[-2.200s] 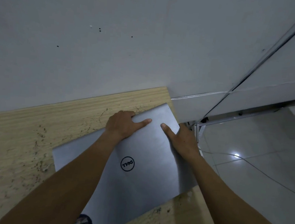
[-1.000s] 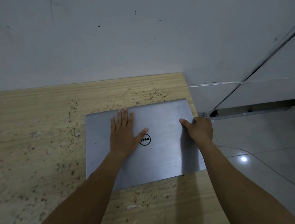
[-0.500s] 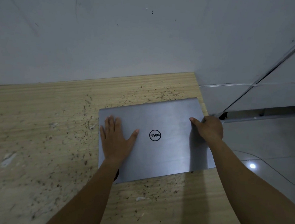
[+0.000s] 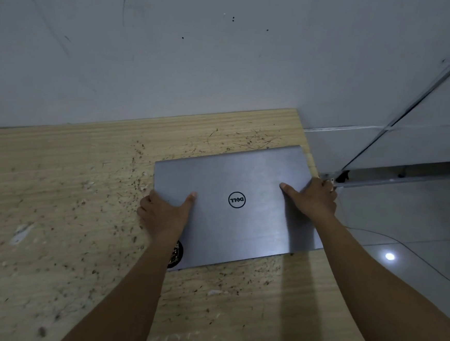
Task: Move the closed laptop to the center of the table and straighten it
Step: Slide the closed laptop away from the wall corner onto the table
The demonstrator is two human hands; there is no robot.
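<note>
Fingers of the left hand (image 4: 162, 218) curl over the left edge of the laptop (image 4: 238, 206), with the thumb (image 4: 189, 199) laid flat on the lid, so the hand grips that edge. Fingers of the right hand (image 4: 314, 200) wrap the right edge in the same way, thumb (image 4: 288, 188) stretched across the lid toward the middle; this hand too is clamped on the laptop. Their tips are hidden under the edges.

Behind both hands rises a grey wall (image 4: 174, 53), marked with a few dark specks and faint scratches. Under the hands spreads the table (image 4: 55, 197), pale wood grain, scuffed and speckled with dark flecks, running far to the left of the left hand and toward the viewer. To the right of the right hand lies a glossy tiled floor (image 4: 408, 219) with a bright light reflection and a thin cable (image 4: 391, 237) trailing across it.

Between the two hands sits the closed laptop, grey, lid up, near the table's right end and close to the far edge. It is slightly skewed, its right side farther from the viewer than its left, and its near right corner juts just past the table's right edge. A round logo (image 4: 237, 199) lies between the two thumbs. By the left wrist, at the laptop's near left corner, a dark round sticker (image 4: 176, 252) shows, partly hidden by the forearm.
</note>
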